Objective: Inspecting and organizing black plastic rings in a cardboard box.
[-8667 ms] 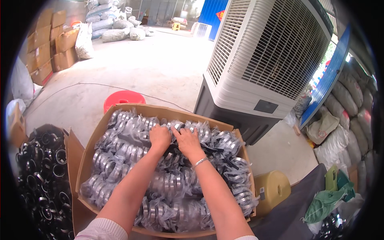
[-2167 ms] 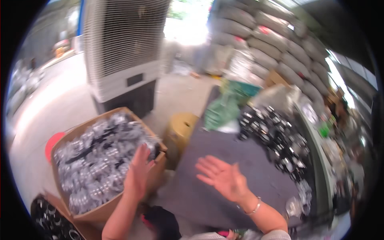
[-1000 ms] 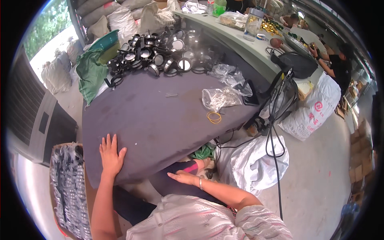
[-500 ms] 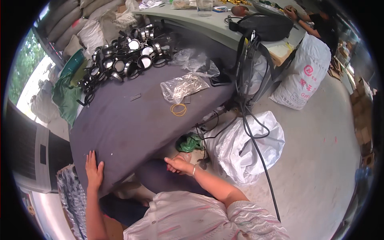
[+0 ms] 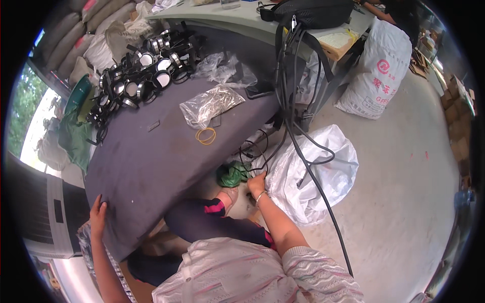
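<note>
My left hand lies flat on the near corner of a table covered in dark grey cloth, fingers spread, holding nothing. My right hand reaches down under the table's edge, next to a crumpled green bag and a large white plastic sack on the floor. Whether its fingers grip anything I cannot tell. On the cloth lie a clear bag of small metal parts, yellow rubber bands and a pile of black round rings.
Black cables hang from a black bag on a green-grey counter and trail across the concrete floor. A printed white sack stands at the right. An air cooler and a box of wrapped parts sit at the left.
My view has swung from the box of wrapped parts over to the table and down. My right hand has reached lower and further right, toward the white sack. My left hand stays on the table corner.
</note>
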`<action>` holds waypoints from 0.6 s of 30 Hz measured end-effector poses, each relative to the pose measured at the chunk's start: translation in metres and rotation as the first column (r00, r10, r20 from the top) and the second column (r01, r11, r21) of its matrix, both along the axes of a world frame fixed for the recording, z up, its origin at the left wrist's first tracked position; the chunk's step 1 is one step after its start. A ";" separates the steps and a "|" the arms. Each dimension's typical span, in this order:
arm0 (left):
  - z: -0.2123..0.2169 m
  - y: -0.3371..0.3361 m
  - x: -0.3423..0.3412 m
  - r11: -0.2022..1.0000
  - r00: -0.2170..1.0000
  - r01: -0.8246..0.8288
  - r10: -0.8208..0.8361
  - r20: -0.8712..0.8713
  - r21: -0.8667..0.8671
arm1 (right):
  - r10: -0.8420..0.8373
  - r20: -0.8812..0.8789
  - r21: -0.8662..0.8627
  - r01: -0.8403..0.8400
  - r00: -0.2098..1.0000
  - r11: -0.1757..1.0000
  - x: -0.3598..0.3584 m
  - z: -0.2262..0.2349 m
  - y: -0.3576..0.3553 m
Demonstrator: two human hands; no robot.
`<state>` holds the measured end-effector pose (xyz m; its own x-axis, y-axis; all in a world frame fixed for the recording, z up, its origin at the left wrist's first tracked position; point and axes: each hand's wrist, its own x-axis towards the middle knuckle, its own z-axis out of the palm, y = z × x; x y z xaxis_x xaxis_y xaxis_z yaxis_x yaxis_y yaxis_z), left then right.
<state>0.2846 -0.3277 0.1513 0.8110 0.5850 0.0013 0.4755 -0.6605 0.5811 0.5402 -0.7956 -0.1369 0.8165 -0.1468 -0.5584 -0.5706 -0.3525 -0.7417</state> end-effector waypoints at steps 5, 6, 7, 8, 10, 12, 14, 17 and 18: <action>0.021 0.000 -0.003 0.968 0.985 -0.169 0.174 0.013 -0.188 | 0.007 0.006 -0.112 -0.007 1.000 0.994 0.001 -0.008 0.001; 0.025 0.002 -0.006 0.966 0.981 -0.180 0.190 0.033 -0.187 | -0.001 0.040 -0.141 0.007 0.999 0.990 -0.001 -0.015 0.002; 0.027 0.003 -0.009 0.963 0.977 -0.192 0.205 0.056 -0.187 | 0.007 0.036 -0.137 -0.002 0.999 0.991 0.002 -0.011 0.002; 0.028 0.008 -0.015 0.955 0.968 -0.217 0.237 0.080 -0.202 | 0.006 0.029 -0.128 -0.002 1.000 0.992 0.001 -0.008 0.002; 0.028 0.020 -0.027 0.938 0.953 -0.264 0.290 0.091 -0.222 | 0.018 0.021 -0.118 -0.015 1.000 0.993 -0.003 -0.006 0.005; 0.033 0.013 -0.026 0.922 0.934 -0.304 0.338 0.113 -0.241 | 0.082 0.037 -0.139 -0.077 0.996 0.987 -0.002 -0.019 0.007; 0.030 0.008 -0.023 0.922 0.927 -0.316 0.350 0.135 -0.224 | 0.172 0.046 -0.158 -0.163 0.984 0.974 -0.004 -0.029 0.011; 0.029 -0.010 -0.014 0.920 0.919 -0.333 0.366 0.150 -0.207 | 0.282 0.161 -0.193 -0.251 0.946 0.949 -0.012 -0.036 0.027; 0.024 -0.014 -0.015 0.969 0.941 -0.230 0.246 0.233 -0.095 | 0.338 0.156 -0.194 -0.306 0.928 0.932 -0.013 -0.032 0.038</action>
